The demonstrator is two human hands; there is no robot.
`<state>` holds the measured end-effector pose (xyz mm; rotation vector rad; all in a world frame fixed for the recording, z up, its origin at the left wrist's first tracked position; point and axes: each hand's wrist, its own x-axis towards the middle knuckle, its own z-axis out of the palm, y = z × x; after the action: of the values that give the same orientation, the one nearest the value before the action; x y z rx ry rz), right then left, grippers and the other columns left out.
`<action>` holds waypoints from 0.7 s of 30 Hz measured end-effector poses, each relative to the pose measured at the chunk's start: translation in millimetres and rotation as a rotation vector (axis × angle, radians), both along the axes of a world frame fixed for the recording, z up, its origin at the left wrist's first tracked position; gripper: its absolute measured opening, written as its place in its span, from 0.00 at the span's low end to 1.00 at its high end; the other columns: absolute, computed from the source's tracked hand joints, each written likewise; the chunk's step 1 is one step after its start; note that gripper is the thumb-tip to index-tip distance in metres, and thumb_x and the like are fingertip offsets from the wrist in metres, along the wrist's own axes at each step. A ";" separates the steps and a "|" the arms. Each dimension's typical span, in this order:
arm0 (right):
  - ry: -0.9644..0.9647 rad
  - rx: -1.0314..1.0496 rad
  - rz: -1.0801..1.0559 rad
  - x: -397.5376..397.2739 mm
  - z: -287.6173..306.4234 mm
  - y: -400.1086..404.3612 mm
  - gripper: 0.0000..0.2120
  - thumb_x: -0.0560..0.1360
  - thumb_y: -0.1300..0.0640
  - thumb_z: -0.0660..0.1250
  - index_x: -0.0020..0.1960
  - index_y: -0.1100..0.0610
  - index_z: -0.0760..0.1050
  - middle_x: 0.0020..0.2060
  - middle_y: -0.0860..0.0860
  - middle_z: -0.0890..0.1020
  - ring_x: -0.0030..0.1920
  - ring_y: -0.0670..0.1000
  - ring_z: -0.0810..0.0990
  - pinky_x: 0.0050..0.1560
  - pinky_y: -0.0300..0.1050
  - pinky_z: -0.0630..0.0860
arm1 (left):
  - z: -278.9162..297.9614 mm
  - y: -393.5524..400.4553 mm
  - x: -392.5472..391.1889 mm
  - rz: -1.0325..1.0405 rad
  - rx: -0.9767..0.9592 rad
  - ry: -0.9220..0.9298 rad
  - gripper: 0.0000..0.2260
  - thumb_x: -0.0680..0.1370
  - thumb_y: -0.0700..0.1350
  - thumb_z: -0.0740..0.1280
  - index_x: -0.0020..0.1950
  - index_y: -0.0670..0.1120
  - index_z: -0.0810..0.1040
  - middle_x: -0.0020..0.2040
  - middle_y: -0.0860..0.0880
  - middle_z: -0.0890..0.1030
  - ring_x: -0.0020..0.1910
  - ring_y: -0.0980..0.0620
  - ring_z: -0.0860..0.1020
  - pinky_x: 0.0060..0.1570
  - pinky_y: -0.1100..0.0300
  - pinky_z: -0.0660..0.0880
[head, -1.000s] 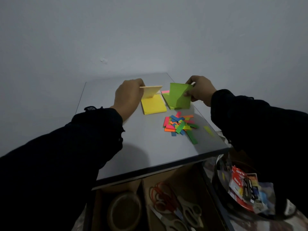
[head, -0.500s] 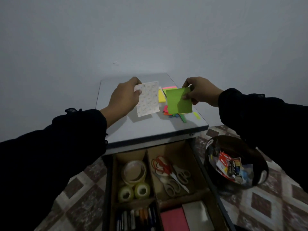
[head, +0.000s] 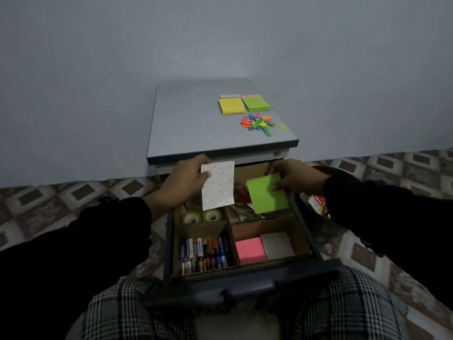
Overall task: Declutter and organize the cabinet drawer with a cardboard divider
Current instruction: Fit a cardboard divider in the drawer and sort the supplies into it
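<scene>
The open drawer (head: pixel 245 280) holds a cardboard divider (head: pixel 231 233) with four compartments. My left hand (head: pixel 186 181) pinches a white sticker sheet (head: pixel 218 186) above the back left compartment, where tape rolls (head: pixel 202 216) lie. My right hand (head: pixel 296 179) pinches a green sticky-note pad (head: pixel 266 195) over the back right compartment, which partly hides scissors. Batteries (head: pixel 204 253) fill the front left compartment. A pink pad (head: pixel 250 251) and a white pad (head: pixel 277 244) sit in the front right one.
On the cabinet top (head: pixel 196 123) lie a yellow pad (head: pixel 231 106), a green pad (head: pixel 255 103) and a heap of small coloured strips (head: pixel 257 122). A dark bowl (head: pixel 316 202) with packets stands on the tiled floor to the right. My checked trousers lie below the drawer front.
Both hands have come down from the cabinet top to above the drawer's back compartments, carrying the sticker sheet and the green pad. The camera has tilted down, showing the whole drawer.
</scene>
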<state>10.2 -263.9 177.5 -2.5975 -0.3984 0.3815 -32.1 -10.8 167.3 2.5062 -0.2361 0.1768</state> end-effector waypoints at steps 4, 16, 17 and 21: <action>0.029 -0.081 0.027 -19.3 -30.0 -2.3 0.15 0.70 0.62 0.72 0.55 0.64 0.74 0.44 0.52 0.74 0.47 0.53 0.75 0.46 0.46 0.74 | -19.2 0.9 -16.6 0.013 0.006 0.037 0.05 0.79 0.41 0.62 0.55 0.44 0.74 0.54 0.45 0.80 0.43 0.54 0.77 0.35 0.68 0.72; 0.284 -0.063 -0.003 -49.9 -102.8 12.2 0.15 0.73 0.66 0.68 0.59 0.62 0.74 0.31 0.48 0.73 0.23 0.42 0.74 0.23 0.34 0.73 | -34.4 8.6 -28.3 0.052 -0.024 0.106 0.09 0.79 0.41 0.62 0.57 0.40 0.74 0.57 0.42 0.80 0.48 0.47 0.80 0.47 0.48 0.79; 0.291 -0.061 -0.007 -50.6 -107.0 13.8 0.15 0.73 0.66 0.68 0.59 0.62 0.74 0.31 0.48 0.73 0.22 0.41 0.73 0.23 0.33 0.72 | -36.0 9.3 -28.5 0.055 -0.031 0.114 0.09 0.79 0.41 0.63 0.57 0.39 0.73 0.57 0.42 0.80 0.47 0.47 0.80 0.45 0.49 0.80; 0.308 -0.039 -0.025 -50.6 -118.9 18.1 0.17 0.73 0.67 0.68 0.61 0.62 0.74 0.30 0.48 0.73 0.20 0.41 0.74 0.22 0.33 0.73 | -39.4 9.1 -30.0 0.038 -0.090 0.118 0.13 0.79 0.39 0.62 0.64 0.42 0.69 0.57 0.42 0.79 0.40 0.52 0.78 0.29 0.67 0.77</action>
<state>-40.4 -245.7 58.6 -2.5214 -0.2519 0.7741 -62.1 -1.7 127.9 2.4230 -0.1295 0.0540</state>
